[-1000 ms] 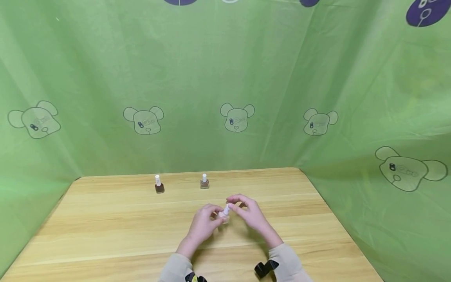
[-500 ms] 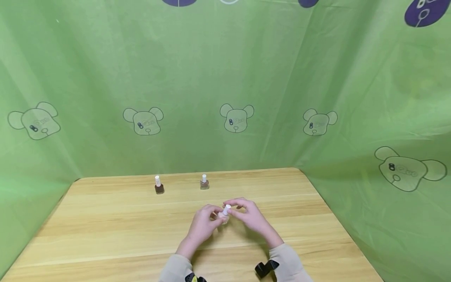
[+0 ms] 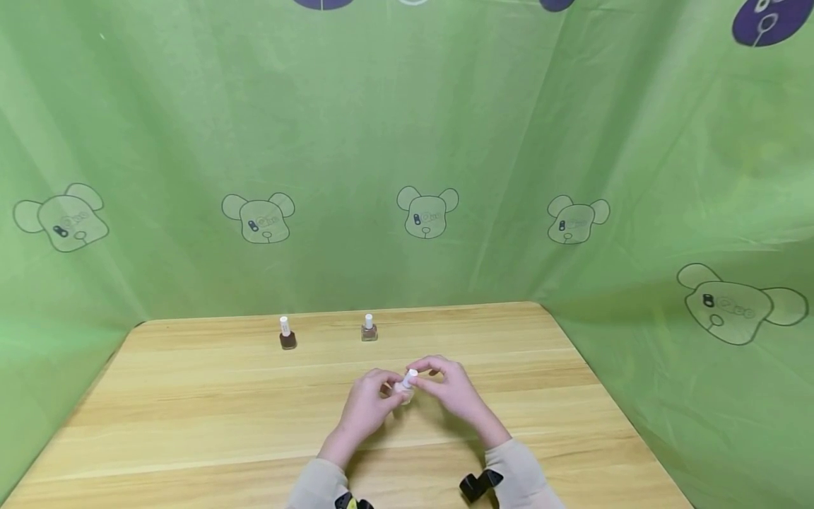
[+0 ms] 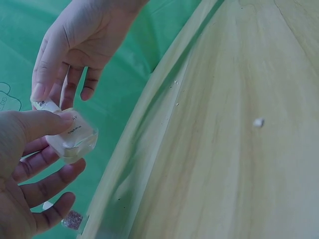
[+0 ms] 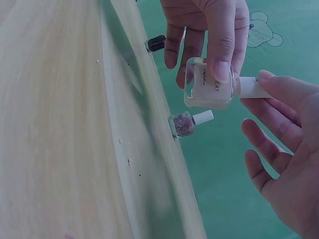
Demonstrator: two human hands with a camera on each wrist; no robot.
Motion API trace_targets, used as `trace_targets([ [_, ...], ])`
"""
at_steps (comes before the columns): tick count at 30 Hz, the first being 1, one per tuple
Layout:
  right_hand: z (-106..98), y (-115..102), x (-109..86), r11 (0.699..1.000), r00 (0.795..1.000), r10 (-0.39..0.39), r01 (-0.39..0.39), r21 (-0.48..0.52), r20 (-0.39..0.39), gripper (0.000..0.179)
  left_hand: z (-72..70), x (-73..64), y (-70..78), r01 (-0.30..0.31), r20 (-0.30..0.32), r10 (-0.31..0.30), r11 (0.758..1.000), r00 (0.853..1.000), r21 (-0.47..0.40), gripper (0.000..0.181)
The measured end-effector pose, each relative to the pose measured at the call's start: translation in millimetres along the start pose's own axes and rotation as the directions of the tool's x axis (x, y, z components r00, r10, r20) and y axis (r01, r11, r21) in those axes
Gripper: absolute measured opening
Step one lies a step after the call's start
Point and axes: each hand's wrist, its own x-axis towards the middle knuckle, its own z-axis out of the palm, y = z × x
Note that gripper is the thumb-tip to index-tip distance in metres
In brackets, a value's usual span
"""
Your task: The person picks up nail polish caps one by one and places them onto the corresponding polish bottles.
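Note:
A clear square nail polish bottle (image 5: pixel 197 87) with pale polish is held between both hands above the table. My left hand (image 3: pixel 365 406) pinches its glass body between thumb and fingers, the thumb lying over the printed label. At its top, my right hand (image 3: pixel 454 389) pinches the white cap (image 5: pixel 251 88) with thumb and forefinger. The other right fingers are spread loosely below the cap in the right wrist view. In the left wrist view the bottle's glass base (image 4: pixel 77 149) shows beyond the left thumb. The cap sits at the bottle's neck.
Toward the back of the wooden table (image 3: pixel 191 396) stand a dark nail polish bottle (image 3: pixel 288 340) at left and a glittery mauve nail polish bottle (image 3: pixel 369 332) nearer the middle, both with white caps. A green curtain (image 3: pixel 343 141) hangs behind and along the sides.
My right fingers have shifted their hold on the white cap, with the forefinger moving a little to the left behind it. My left hand and the bottle stay nearly in place.

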Motion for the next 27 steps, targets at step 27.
trace_targets([
  [27, 0.3, -5.8, -0.5, 1.0, 0.999, -0.008, 0.007, 0.021, 0.043, 0.036, -1.2, -0.2, 1.1, 0.003, -0.026, -0.003, 1.0, 1.0, 0.01, 0.028],
])
